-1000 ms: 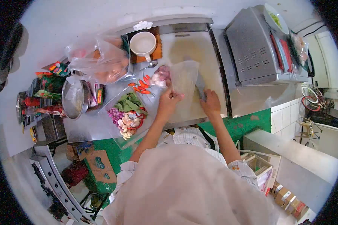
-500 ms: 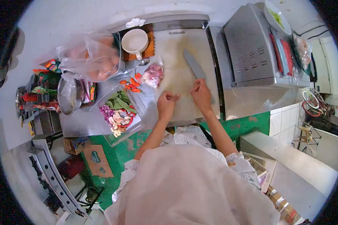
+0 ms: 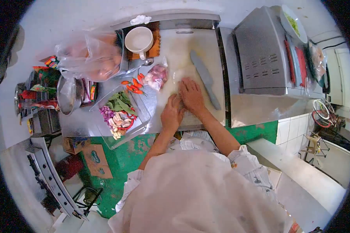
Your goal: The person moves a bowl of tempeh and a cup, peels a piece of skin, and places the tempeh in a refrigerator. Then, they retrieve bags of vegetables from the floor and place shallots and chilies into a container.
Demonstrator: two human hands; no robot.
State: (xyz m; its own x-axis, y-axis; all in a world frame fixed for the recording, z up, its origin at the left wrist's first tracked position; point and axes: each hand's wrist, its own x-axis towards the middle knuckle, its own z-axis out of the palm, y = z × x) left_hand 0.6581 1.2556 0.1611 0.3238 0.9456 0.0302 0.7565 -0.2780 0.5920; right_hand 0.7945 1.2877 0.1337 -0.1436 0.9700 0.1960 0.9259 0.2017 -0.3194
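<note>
My left hand [image 3: 172,112] rests low on the white cutting board [image 3: 179,46], its fingers curled; what they may hold is hidden. Touching it, my right hand [image 3: 192,95] lies palm down on the board with its fingers stretched out. A large knife [image 3: 204,76] lies flat to the right of my hands, blade pointing away. Left of the board are a small plastic bag of shallots [image 3: 157,77] and several red chilies [image 3: 134,86]. A clear tray [image 3: 137,130] holds green leaves [image 3: 120,102], chopped purple shallots [image 3: 106,113] and garlic pieces [image 3: 116,133].
A white cup [image 3: 139,39] stands behind on an orange cloth [image 3: 156,47]. A large plastic bag [image 3: 90,58] and a metal bowl [image 3: 69,94] are at the left. A grey metal appliance [image 3: 260,58] stands right, with a bowl of greens [image 3: 292,24] on top.
My right hand has left the knife's handle area and moved left, its fingers now flat beside my left hand. My left hand has shifted slightly towards me. The view has tilted a little.
</note>
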